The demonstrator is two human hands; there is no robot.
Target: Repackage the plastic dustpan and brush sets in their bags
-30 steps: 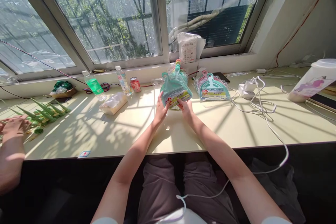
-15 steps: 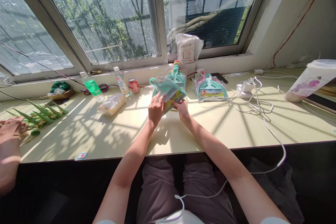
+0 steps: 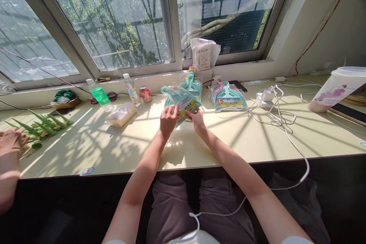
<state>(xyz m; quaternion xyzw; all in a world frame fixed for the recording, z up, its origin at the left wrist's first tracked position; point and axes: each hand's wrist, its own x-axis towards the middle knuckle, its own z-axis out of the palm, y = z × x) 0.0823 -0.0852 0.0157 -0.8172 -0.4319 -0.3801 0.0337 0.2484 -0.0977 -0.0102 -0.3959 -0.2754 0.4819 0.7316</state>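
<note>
While both hands (image 3: pixel 183 120) pinch a teal dustpan pack (image 3: pixel 182 101), sunlight dapples the cream windowside counter (image 3: pixel 114 148).

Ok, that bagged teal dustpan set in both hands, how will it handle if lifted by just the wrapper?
Probably light: the teal dustpan set is thin plastic, raised off the table by the fingertips of the left hand and right hand. The glossy clear wrapper looks slippery and crinkly, so it may slide. The pan itself seems stiff.
</note>
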